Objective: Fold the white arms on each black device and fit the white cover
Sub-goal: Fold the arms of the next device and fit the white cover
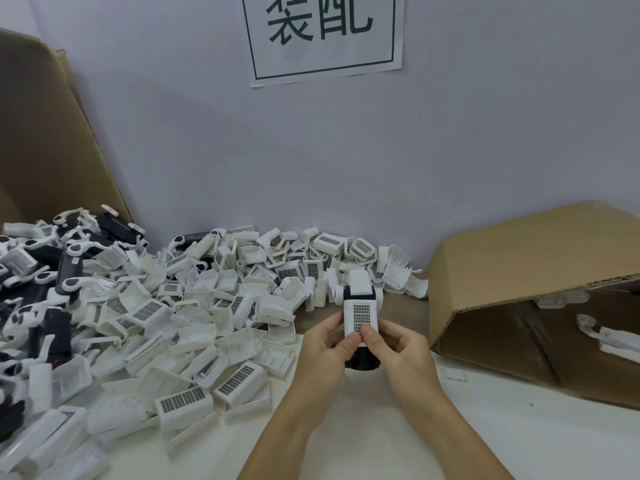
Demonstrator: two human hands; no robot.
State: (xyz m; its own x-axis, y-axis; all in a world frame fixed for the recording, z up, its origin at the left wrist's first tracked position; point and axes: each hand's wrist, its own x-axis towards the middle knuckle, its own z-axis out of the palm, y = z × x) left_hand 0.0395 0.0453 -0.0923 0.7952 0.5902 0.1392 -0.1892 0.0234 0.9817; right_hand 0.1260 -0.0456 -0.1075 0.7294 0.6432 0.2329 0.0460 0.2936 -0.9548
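Observation:
Both hands hold one black device (pixel 363 362) just above the table, right of centre. A white cover (pixel 361 315) with a dark grid label lies on top of it. My left hand (pixel 325 351) grips the device's left side, thumb on the cover's near end. My right hand (pixel 398 355) grips the right side, its thumb pressing the cover beside the left thumb. White folded arms (pixel 360 284) show at the device's far end. A heap of loose white covers (pixel 194 327) fills the table's left and middle. Black devices with white arms (pixel 69 268) are piled at the far left.
An open cardboard box (pixel 519 271) lies on its side at the right, with covered devices (pixel 609 337) inside. A cardboard sheet (pixel 45 140) leans at the back left. A paper sign (pixel 322 36) hangs on the wall. The white table (pixel 485 427) runs under my forearms.

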